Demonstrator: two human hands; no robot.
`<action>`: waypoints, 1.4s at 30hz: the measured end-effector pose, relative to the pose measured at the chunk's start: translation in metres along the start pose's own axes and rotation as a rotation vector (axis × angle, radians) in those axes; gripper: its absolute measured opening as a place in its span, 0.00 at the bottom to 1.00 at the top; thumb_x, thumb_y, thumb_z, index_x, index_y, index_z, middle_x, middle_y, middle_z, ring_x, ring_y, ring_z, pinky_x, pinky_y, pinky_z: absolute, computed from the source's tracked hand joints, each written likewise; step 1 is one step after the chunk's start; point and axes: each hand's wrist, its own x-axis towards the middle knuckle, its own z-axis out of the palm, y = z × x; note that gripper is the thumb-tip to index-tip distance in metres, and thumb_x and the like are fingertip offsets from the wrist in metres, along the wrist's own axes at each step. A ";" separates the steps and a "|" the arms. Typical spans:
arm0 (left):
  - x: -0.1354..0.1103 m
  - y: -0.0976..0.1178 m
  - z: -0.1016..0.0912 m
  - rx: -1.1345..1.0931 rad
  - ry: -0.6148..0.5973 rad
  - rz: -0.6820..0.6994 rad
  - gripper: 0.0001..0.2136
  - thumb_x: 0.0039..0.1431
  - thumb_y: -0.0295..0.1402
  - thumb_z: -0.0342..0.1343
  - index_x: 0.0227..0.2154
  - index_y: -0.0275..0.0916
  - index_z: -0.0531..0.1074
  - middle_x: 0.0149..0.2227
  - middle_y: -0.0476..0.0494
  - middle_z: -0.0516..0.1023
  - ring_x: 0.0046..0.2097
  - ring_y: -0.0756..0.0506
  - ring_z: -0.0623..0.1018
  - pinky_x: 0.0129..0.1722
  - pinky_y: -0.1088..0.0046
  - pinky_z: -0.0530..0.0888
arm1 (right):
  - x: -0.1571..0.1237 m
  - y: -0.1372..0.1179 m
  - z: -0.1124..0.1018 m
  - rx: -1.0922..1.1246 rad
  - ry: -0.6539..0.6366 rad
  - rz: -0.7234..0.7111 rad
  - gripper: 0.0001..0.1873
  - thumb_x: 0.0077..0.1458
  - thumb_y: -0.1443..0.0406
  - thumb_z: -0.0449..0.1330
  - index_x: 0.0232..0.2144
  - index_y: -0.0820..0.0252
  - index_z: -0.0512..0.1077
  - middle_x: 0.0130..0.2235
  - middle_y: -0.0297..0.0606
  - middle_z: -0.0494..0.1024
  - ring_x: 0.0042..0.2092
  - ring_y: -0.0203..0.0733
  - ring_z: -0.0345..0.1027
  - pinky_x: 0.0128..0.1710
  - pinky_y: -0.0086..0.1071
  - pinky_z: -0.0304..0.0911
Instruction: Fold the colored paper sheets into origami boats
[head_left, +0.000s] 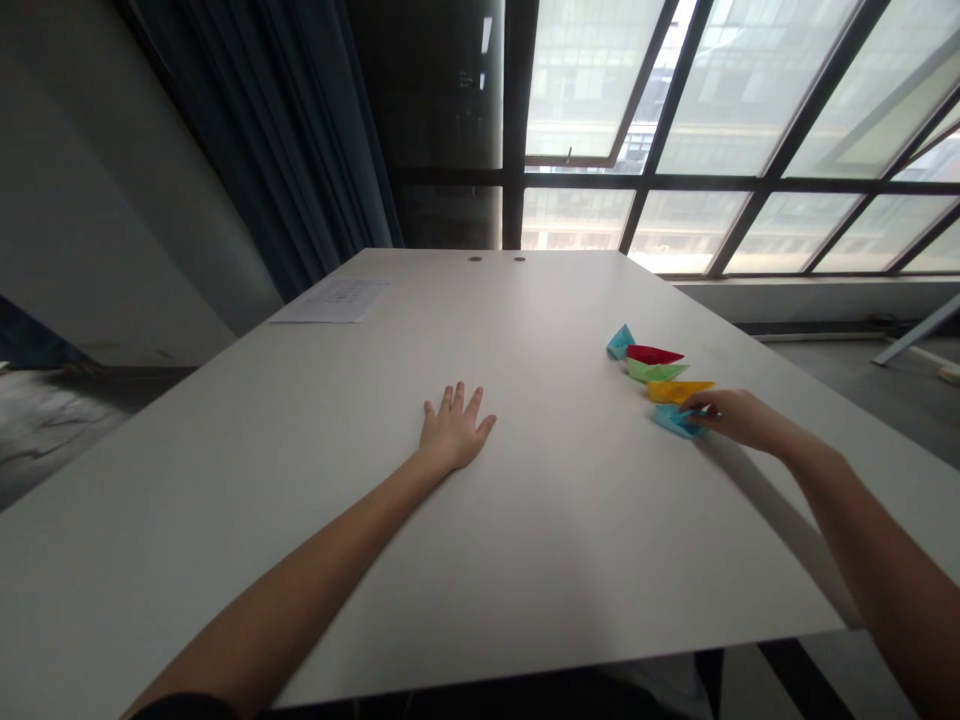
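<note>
My left hand point(453, 432) lies flat on the white table point(480, 560), fingers spread, with nothing in it. On the right, my right hand point(731, 415) pinches the nearest blue paper boat point(675, 421), which is at the front end of a row of folded paper boats. Just behind it are a yellow paper boat point(667, 391), a light green paper boat point(652, 371) and a red paper boat point(654, 355). At the far end of the row sits another blue folded paper piece point(620, 342), standing more upright. My right fingertips partly cover the near blue boat.
Printed paper point(334, 301) lies at the table's far left. Two round cable holes point(475, 259) show near the far edge. A dark blue curtain point(277, 130) hangs at the left, and large framed windows point(712, 90) stand behind the table.
</note>
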 end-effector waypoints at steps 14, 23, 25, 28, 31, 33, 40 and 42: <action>-0.001 -0.001 -0.002 0.011 0.016 0.012 0.30 0.57 0.51 0.28 0.59 0.43 0.45 0.62 0.35 0.45 0.62 0.36 0.46 0.53 0.45 0.50 | 0.023 -0.132 0.011 0.097 0.027 -0.437 0.26 0.54 0.53 0.48 0.54 0.56 0.58 0.54 0.43 0.64 0.55 0.48 0.56 0.53 0.44 0.54; 0.000 -0.002 -0.001 0.017 0.011 0.019 0.30 0.57 0.51 0.27 0.59 0.42 0.44 0.62 0.36 0.43 0.62 0.37 0.45 0.53 0.45 0.49 | 0.059 -0.159 0.071 -0.028 -0.098 -0.394 0.38 0.53 0.44 0.36 0.60 0.57 0.40 0.62 0.43 0.43 0.62 0.50 0.34 0.58 0.51 0.33; 0.001 -0.003 0.000 0.017 0.005 0.032 0.30 0.57 0.51 0.26 0.60 0.41 0.43 0.62 0.36 0.43 0.62 0.38 0.45 0.53 0.45 0.49 | 0.059 -0.158 0.073 -0.035 -0.086 -0.381 0.39 0.52 0.43 0.36 0.60 0.56 0.42 0.62 0.42 0.43 0.62 0.49 0.35 0.58 0.50 0.33; 0.000 -0.003 -0.002 0.023 -0.010 0.049 0.30 0.57 0.50 0.26 0.60 0.41 0.42 0.62 0.37 0.42 0.62 0.39 0.45 0.53 0.44 0.49 | 0.056 -0.157 0.073 -0.027 -0.075 -0.383 0.39 0.52 0.42 0.35 0.60 0.55 0.42 0.62 0.41 0.43 0.62 0.49 0.35 0.58 0.49 0.34; -0.002 -0.001 -0.004 0.030 -0.017 0.050 0.30 0.57 0.50 0.26 0.60 0.40 0.43 0.62 0.37 0.42 0.62 0.38 0.45 0.53 0.44 0.49 | 0.054 -0.157 0.072 -0.017 -0.076 -0.380 0.39 0.51 0.42 0.35 0.60 0.54 0.42 0.62 0.40 0.43 0.62 0.48 0.35 0.58 0.49 0.34; -0.003 0.000 -0.006 0.025 -0.023 0.050 0.30 0.57 0.50 0.27 0.60 0.40 0.43 0.62 0.37 0.42 0.62 0.39 0.45 0.53 0.44 0.49 | 0.053 -0.157 0.071 -0.014 -0.079 -0.370 0.39 0.51 0.42 0.35 0.60 0.54 0.42 0.62 0.40 0.43 0.62 0.48 0.35 0.58 0.49 0.33; -0.005 0.001 -0.009 -0.003 -0.022 0.057 0.30 0.57 0.50 0.28 0.60 0.39 0.44 0.62 0.36 0.42 0.62 0.39 0.45 0.53 0.43 0.49 | 0.048 -0.160 0.067 -0.020 -0.088 -0.356 0.40 0.51 0.42 0.35 0.60 0.56 0.42 0.62 0.43 0.42 0.62 0.47 0.35 0.58 0.49 0.33; -0.005 0.000 -0.009 -0.007 -0.025 0.054 0.30 0.57 0.50 0.28 0.60 0.39 0.43 0.62 0.36 0.42 0.62 0.38 0.45 0.53 0.44 0.48 | 0.048 -0.160 0.066 -0.020 -0.087 -0.352 0.40 0.51 0.42 0.35 0.60 0.55 0.42 0.62 0.43 0.42 0.62 0.47 0.35 0.58 0.48 0.33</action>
